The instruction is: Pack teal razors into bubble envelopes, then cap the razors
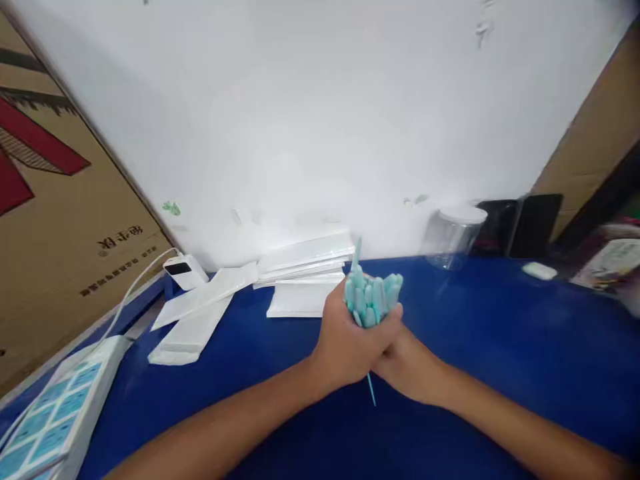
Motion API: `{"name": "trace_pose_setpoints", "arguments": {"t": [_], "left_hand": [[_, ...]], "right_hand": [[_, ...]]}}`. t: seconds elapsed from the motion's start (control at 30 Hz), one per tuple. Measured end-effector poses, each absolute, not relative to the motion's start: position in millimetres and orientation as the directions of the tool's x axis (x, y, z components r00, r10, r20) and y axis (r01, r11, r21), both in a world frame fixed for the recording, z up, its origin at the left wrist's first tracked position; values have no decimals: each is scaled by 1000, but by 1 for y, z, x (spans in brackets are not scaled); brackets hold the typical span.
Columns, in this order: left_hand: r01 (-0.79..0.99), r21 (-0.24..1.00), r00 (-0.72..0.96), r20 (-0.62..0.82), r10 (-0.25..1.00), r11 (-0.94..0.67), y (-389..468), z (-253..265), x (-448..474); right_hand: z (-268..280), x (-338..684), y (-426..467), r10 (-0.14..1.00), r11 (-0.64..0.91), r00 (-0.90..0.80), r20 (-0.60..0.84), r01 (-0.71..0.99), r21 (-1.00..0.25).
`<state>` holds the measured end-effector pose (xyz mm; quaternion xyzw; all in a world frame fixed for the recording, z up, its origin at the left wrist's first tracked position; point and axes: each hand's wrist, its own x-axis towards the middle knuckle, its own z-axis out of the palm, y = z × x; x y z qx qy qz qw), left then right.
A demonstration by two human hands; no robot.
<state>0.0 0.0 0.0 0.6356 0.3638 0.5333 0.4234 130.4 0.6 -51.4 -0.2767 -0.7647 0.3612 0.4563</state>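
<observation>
A thick bundle of light teal plastic sticks [371, 299] stands roughly upright above the blue table, its rounded ends pointing up. Their exact kind I cannot make out. My left hand [347, 343] is wrapped round the bundle, thumb across the front. My right hand [407, 363] presses against it from the right and below, its fingers mostly hidden behind the left. One stick pokes up higher than the others, and a thin pointed end sticks out beneath my hands. Behind them lie flat white packets [300, 297] in a loose stack.
More white packets [187, 333] lie at the left, near a small white device [185, 271] with a cable. A power strip [60, 413] fills the lower left. At the back right stand a clear lidded jar [449, 240] and a dark flat object [536, 225]; a small white item [539, 271] lies nearby.
</observation>
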Motion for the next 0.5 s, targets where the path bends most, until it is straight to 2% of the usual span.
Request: {"name": "trace_pose_setpoints", "arguments": {"t": [0.27, 0.5], "left_hand": [[16, 930, 132, 361, 923, -366, 7, -4, -9], [-49, 945, 36, 326, 945, -324, 15, 8, -21]], "right_hand": [[-56, 114, -6, 764, 615, -392, 512, 204, -762], [-59, 108, -1, 859, 436, -393, 327, 232, -869]]}}
